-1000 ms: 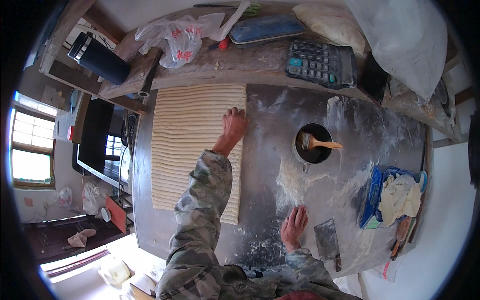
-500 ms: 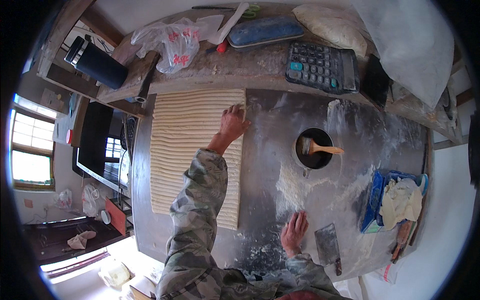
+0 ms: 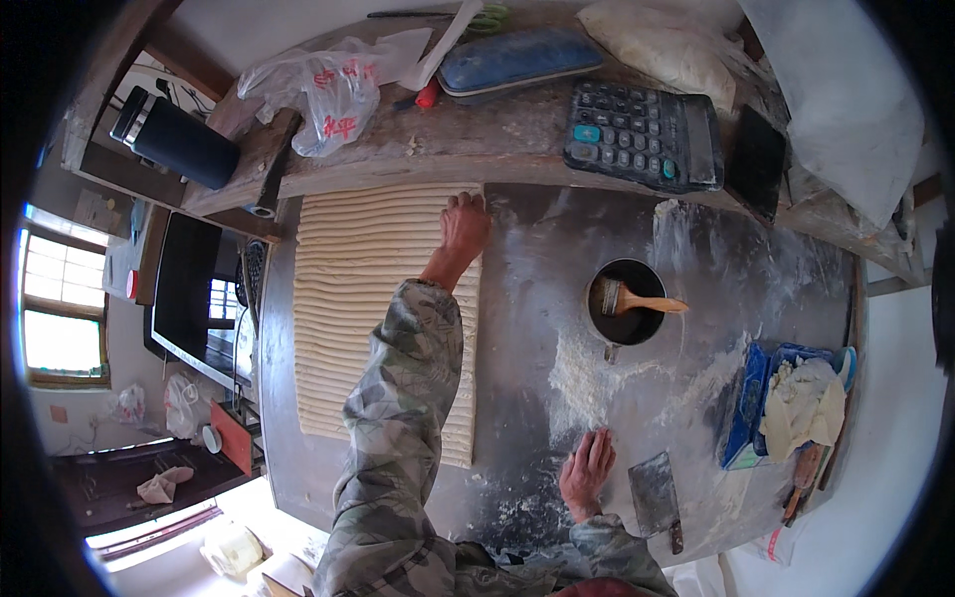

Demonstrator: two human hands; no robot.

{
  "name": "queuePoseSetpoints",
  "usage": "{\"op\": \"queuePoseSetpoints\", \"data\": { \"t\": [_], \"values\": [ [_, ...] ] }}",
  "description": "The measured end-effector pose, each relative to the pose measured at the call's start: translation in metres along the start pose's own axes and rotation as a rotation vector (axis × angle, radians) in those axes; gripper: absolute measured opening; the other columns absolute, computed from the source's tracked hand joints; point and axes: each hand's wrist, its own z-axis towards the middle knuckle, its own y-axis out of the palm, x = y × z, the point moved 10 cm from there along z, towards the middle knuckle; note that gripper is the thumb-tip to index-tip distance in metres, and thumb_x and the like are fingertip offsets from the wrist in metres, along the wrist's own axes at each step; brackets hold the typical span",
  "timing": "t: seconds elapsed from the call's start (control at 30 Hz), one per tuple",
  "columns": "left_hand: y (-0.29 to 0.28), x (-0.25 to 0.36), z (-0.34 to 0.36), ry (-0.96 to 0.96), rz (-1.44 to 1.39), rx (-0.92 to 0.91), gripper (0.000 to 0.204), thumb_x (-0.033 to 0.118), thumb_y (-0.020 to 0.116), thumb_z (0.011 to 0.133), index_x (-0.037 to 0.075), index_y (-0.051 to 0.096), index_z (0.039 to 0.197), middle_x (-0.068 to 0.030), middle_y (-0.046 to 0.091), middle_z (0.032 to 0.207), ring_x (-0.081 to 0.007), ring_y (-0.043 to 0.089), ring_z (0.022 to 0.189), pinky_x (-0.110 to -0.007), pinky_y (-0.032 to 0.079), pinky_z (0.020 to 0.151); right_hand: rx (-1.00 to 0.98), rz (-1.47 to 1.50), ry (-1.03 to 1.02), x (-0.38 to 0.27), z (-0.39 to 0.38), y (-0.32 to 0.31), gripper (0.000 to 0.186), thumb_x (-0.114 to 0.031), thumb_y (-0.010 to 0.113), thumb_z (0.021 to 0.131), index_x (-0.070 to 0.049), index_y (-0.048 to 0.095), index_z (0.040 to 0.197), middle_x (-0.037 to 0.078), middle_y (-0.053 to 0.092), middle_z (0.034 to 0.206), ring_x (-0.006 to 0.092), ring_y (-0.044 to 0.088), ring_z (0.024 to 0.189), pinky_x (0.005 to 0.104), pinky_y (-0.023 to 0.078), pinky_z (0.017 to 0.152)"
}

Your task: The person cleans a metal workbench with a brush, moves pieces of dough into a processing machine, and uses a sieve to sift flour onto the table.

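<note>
Long pale dough strips [image 3: 378, 298] lie side by side in a wide block on the dark tabletop. My left hand [image 3: 465, 237] is at the block's far right corner, its fingers curled down on the ends of the farthest dough strips; the fingertips are partly hidden. My right hand [image 3: 587, 474] rests on the tabletop near the front, fingers stretched out and holding nothing. Just beyond its fingertips lies a patch of loose flour [image 3: 582, 383]. To its right is a flat scraper with a dark handle [image 3: 654, 495].
A metal pot [image 3: 629, 333] holds a wooden-handled brush [image 3: 647, 302]. At right stands a blue box [image 3: 741, 413] with pale dough-like pieces [image 3: 804, 408] on it. The raised shelf [image 3: 477, 139] along the back carries a calculator [image 3: 642, 134], a blue case [image 3: 519, 62] and a black bottle [image 3: 179, 139].
My left hand has moved slightly farther away, to the corner of the dough block, and its fingers have drawn together. My right hand stays on the tabletop. The whole view has shifted a little.
</note>
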Motion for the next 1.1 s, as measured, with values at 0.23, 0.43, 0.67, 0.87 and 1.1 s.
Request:
{"op": "queuePoseSetpoints", "data": {
  "t": [0.23, 0.43, 0.67, 0.87, 1.1],
  "values": [
    [-0.008, 0.005, 0.0, 0.018, 0.009, 0.023, 0.038, 0.029, 0.069, 0.079, 0.003, 0.06, 0.105, -0.0178, 0.053, 0.111, -0.0369, 0.051, 0.107, -0.05, 0.045, 0.085, 0.011, -0.02, 0.008, 0.004, -0.001, 0.003, 0.057, -0.021, 0.051, 0.088, 0.005, 0.039, 0.137, 0.027, 0.027, 0.149, 0.0456, 0.03, 0.135, 0.0577, 0.026, 0.106],
    [-0.019, 0.006, 0.005, 0.204, -0.024, 0.108, 0.056, 0.037, 0.069, 0.08, -0.002, 0.056, 0.118, -0.0218, 0.053, 0.117, -0.0392, 0.049, 0.114, -0.049, 0.04, 0.094, 0.008, -0.03, 0.015, 0.002, 0.001, 0.002, 0.058, -0.022, 0.051, 0.088, 0.005, 0.039, 0.138, 0.027, 0.028, 0.149, 0.0449, 0.03, 0.136, 0.0573, 0.025, 0.107],
    [-0.011, 0.0, 0.009, 0.259, -0.123, 0.106, 0.062, 0.04, 0.068, 0.081, -0.003, 0.051, 0.122, -0.0217, 0.053, 0.121, -0.0392, 0.05, 0.113, -0.049, 0.04, 0.094, -0.017, -0.025, 0.03, 0.005, 0.001, 0.004, 0.059, -0.022, 0.051, 0.088, 0.005, 0.038, 0.139, 0.027, 0.027, 0.149, 0.0453, 0.029, 0.136, 0.0574, 0.024, 0.108],
    [-0.013, -0.008, 0.02, 0.323, -0.11, 0.231, 0.061, 0.041, 0.068, 0.081, -0.002, 0.052, 0.121, -0.0214, 0.058, 0.113, -0.0413, 0.053, 0.106, -0.051, 0.041, 0.089, -0.043, -0.021, 0.025, 0.005, 0.0, 0.009, 0.058, -0.023, 0.052, 0.089, 0.005, 0.039, 0.138, 0.028, 0.027, 0.149, 0.0467, 0.028, 0.136, 0.0585, 0.023, 0.108],
    [-0.02, 0.004, 0.058, 0.138, -0.285, 0.209, 0.039, 0.035, 0.064, 0.085, 0.012, 0.062, 0.117, -0.0175, 0.061, 0.117, -0.0412, 0.054, 0.109, -0.05, 0.042, 0.092, -0.051, -0.016, 0.046, 0.009, 0.002, 0.014, 0.057, -0.022, 0.052, 0.089, 0.005, 0.04, 0.137, 0.029, 0.027, 0.148, 0.0479, 0.028, 0.135, 0.0597, 0.024, 0.107]
  ]
}}
